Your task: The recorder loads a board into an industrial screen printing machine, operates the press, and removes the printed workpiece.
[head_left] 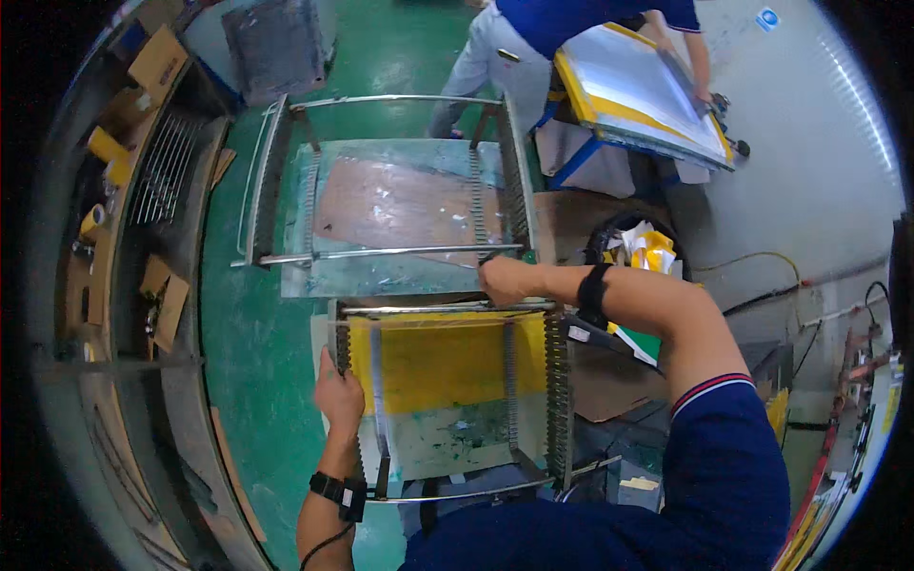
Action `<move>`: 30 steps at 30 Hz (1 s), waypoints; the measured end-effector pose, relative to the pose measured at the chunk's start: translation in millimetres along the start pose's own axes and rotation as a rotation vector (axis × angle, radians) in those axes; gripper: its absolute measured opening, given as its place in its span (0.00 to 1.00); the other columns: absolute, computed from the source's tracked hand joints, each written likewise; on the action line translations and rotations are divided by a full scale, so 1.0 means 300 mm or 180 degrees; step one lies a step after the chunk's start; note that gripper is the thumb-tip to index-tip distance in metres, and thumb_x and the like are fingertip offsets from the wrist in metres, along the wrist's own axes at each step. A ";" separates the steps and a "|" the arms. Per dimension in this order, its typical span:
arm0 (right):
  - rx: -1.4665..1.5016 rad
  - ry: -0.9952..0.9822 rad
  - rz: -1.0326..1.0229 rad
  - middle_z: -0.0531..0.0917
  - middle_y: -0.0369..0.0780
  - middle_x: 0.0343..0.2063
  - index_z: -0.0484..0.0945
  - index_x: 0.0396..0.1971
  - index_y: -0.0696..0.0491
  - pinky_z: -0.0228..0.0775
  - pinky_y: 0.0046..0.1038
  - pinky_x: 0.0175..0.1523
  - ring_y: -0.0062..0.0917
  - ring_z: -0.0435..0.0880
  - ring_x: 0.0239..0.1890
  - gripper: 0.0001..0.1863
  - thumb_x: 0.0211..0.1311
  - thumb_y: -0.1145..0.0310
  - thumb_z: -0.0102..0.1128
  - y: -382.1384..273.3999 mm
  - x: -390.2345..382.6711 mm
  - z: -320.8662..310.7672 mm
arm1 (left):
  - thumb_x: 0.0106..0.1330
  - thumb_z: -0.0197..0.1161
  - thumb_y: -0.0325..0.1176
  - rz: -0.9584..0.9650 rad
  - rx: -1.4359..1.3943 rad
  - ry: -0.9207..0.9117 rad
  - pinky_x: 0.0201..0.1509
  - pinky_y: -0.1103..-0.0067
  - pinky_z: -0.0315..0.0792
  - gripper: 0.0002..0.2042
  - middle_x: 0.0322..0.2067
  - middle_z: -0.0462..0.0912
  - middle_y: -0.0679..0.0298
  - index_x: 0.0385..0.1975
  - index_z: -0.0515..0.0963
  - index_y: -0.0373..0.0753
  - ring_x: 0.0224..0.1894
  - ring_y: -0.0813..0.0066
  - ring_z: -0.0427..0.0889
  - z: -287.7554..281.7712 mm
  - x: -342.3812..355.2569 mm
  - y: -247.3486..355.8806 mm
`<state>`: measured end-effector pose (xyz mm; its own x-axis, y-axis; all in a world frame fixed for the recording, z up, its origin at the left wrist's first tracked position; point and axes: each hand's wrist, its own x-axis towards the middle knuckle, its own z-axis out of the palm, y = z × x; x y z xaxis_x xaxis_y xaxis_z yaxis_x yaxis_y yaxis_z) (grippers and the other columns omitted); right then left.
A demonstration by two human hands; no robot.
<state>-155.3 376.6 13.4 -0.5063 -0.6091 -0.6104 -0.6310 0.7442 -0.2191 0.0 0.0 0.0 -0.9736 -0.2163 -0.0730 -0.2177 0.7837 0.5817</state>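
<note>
In front of me stands a metal slotted rack (pixel 559 400) with toothed sides and round rails. A flat panel, yellow (pixel 447 366) in its far half and pale, dark-speckled in its near half, lies level within it. My left hand (pixel 341 392) is closed on the rack's left side, one finger stretched along it. My right hand (pixel 509 282) is closed at the gap between this rack and a second slotted rack (pixel 519 181) farther off. A small dark thing shows at its fingers, too hidden to name. Dark bands circle my left wrist and right forearm.
A stained board (pixel 409 202) lies under the far rack. Right of it stands a black bin (pixel 595 243) full of scraps. Beyond, another person (pixel 562 29) bends over a yellow-edged frame (pixel 638 86) on a blue stand. Shelving (pixel 181 276) lines the left; a pale wall rises at right.
</note>
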 end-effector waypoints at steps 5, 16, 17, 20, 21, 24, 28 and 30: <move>-0.0052 0.0391 -0.0680 0.82 0.52 0.24 0.81 0.20 0.58 0.75 0.46 0.38 0.50 0.82 0.31 0.18 0.56 0.56 0.62 -0.050 -0.085 -0.127 | 0.57 0.55 0.29 0.0180 -0.0022 0.0176 0.42 0.60 0.75 0.25 0.43 0.81 0.44 0.58 0.69 0.33 0.39 0.43 0.81 -0.049 -0.008 0.061; 0.0589 0.0833 -0.0991 0.79 0.52 0.24 0.77 0.23 0.59 0.70 0.46 0.37 0.52 0.78 0.31 0.17 0.56 0.59 0.65 -0.054 -0.104 -0.208 | 0.59 0.53 0.29 -0.0335 -0.0086 -0.0140 0.49 0.58 0.74 0.28 0.48 0.78 0.46 0.63 0.63 0.35 0.46 0.46 0.79 0.017 0.018 0.043; 0.0475 0.0680 -0.1164 0.79 0.51 0.23 0.77 0.23 0.59 0.69 0.47 0.36 0.52 0.77 0.31 0.17 0.55 0.59 0.65 -0.029 -0.101 -0.193 | 0.59 0.53 0.29 -0.0219 -0.0119 -0.0182 0.49 0.59 0.74 0.29 0.49 0.78 0.46 0.63 0.61 0.34 0.46 0.46 0.79 0.021 0.014 0.046; 0.0306 0.0583 -0.0972 0.78 0.50 0.21 0.78 0.23 0.59 0.68 0.46 0.34 0.51 0.77 0.28 0.15 0.57 0.60 0.61 0.021 -0.116 -0.110 | 0.59 0.51 0.26 -0.0190 -0.0067 -0.0101 0.45 0.57 0.74 0.24 0.44 0.79 0.44 0.58 0.65 0.33 0.42 0.45 0.80 0.014 0.017 0.061; 0.0284 0.0670 -0.0594 0.78 0.50 0.20 0.78 0.24 0.60 0.68 0.45 0.33 0.50 0.77 0.25 0.15 0.59 0.61 0.58 0.006 -0.105 -0.088 | 0.59 0.51 0.26 -0.0224 -0.0043 -0.0072 0.45 0.57 0.74 0.24 0.44 0.79 0.44 0.58 0.65 0.33 0.42 0.45 0.80 0.003 0.018 0.058; 0.1156 0.0223 0.0247 0.78 0.52 0.19 0.76 0.19 0.62 0.68 0.43 0.32 0.50 0.77 0.24 0.20 0.61 0.59 0.56 -0.084 -0.078 -0.142 | 0.59 0.52 0.26 -0.0312 -0.0095 -0.0117 0.45 0.58 0.74 0.25 0.45 0.79 0.44 0.59 0.64 0.32 0.43 0.45 0.80 -0.037 -0.015 0.050; 0.1154 -0.0053 0.0654 0.81 0.52 0.20 0.81 0.27 0.62 0.71 0.41 0.35 0.50 0.80 0.27 0.23 0.60 0.53 0.57 -0.060 -0.068 -0.147 | 0.58 0.53 0.25 -0.0223 -0.0308 -0.0115 0.45 0.58 0.75 0.26 0.46 0.79 0.45 0.59 0.64 0.34 0.43 0.46 0.80 -0.038 -0.006 0.063; 0.0716 0.0282 0.0304 0.81 0.51 0.21 0.81 0.28 0.62 0.71 0.42 0.35 0.49 0.81 0.28 0.22 0.59 0.53 0.58 -0.010 -0.085 -0.118 | 0.57 0.53 0.25 -0.0177 -0.0390 -0.0145 0.45 0.58 0.75 0.26 0.46 0.79 0.46 0.60 0.63 0.34 0.43 0.46 0.80 -0.005 0.000 0.070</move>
<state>-161.1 380.1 56.5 -0.6131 -0.5475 -0.5695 -0.4364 0.8356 -0.3335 -4.5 15.6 13.4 -0.9630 -0.2286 -0.1429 -0.2641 0.6937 0.6701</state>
